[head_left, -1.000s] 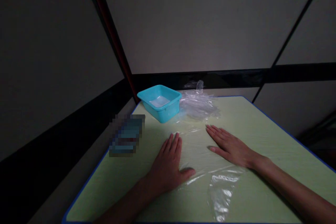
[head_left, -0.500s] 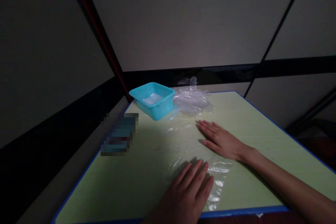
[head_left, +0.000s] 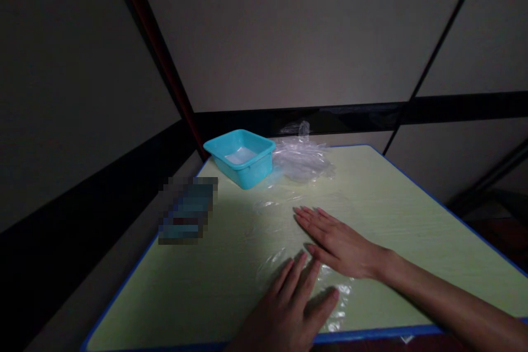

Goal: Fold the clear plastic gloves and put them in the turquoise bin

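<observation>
A thin clear plastic bag lies flat on the pale green table, its outline hard to trace. My left hand rests palm down on its near part, fingers spread and thumb apart. My right hand is flat too, a little farther off and to the right, with its thumb close to the left fingertips. Neither hand grips anything. Past them, a heap of crumpled clear plastic sits beside a turquoise basin, which has something whitish inside.
A blurred-out flat object lies at the table's left edge. Blue edging runs round the table. A wall with a dark band stands right behind it, and another wall closes in on the left.
My right hand has slid left and nearer, close to my left hand. The thumb of my left hand has spread farther from its fingers.
</observation>
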### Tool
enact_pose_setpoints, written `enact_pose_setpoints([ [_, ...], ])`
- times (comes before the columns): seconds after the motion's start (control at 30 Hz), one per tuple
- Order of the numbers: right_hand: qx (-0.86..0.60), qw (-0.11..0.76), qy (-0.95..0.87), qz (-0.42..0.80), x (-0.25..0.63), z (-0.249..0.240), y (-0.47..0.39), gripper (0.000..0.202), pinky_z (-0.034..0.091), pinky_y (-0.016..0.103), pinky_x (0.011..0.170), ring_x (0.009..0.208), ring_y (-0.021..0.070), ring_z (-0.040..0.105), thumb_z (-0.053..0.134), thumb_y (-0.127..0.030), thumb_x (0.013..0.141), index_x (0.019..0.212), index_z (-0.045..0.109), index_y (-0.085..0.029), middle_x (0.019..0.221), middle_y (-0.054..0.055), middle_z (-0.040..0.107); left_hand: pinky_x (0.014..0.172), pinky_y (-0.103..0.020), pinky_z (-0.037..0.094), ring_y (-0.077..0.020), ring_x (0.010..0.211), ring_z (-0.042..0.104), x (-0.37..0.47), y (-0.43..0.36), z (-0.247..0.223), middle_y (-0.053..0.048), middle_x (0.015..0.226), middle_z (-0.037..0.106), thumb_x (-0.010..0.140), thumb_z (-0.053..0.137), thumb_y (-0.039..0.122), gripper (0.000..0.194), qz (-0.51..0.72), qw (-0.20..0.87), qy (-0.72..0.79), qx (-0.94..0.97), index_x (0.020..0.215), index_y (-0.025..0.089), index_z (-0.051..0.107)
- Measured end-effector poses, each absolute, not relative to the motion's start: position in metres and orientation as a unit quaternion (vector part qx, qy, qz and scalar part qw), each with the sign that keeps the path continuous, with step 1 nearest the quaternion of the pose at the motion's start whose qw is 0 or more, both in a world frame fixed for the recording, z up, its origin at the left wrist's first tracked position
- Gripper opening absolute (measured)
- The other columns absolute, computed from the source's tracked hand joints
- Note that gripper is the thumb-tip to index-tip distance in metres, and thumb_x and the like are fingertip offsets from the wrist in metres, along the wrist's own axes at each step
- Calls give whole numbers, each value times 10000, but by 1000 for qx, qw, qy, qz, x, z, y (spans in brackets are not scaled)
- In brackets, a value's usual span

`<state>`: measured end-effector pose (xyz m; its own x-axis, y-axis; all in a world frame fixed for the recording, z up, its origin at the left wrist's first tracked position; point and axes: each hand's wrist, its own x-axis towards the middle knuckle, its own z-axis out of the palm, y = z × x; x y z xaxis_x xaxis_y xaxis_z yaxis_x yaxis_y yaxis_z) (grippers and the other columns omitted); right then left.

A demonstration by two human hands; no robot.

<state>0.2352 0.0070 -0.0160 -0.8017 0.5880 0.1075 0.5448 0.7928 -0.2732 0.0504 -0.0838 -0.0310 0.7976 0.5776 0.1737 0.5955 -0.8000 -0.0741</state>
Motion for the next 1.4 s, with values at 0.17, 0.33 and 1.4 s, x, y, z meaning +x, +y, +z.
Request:
enact_pose_setpoints([
  [0.17,-293,87,-944,122,232,-16,-1,561,116,375,1071,1299,191,91,317,-346,890,1373,129,-130,1427,92,112,910,-426,392,-295,1214,330,49,-85,-36,-122,1292,406,839,461,310,436,-128,114,-299,-939,1257,250,355],
  [0.33,-313,83,-940,103,236,-18,-1,534,127,376,1070,1297,193,96,267,-364,906,1371,140,-135,1424,87,122,863,-424,433,-302,1172,391,50,-84,-37,-134,1246,448,856,428,326,425,-140,152,-288,-935,1267,254,347],
  [1.4,-432,84,-898,1,309,-38,35,595,193,433,1041,1284,220,145,250,-507,875,1375,56,-248,1414,27,166,905,-474,373,-345,1231,275,48,-86,-23,-127,1359,303,803,514,171,472,-85,48,-297,-950,1242,279,380],
])
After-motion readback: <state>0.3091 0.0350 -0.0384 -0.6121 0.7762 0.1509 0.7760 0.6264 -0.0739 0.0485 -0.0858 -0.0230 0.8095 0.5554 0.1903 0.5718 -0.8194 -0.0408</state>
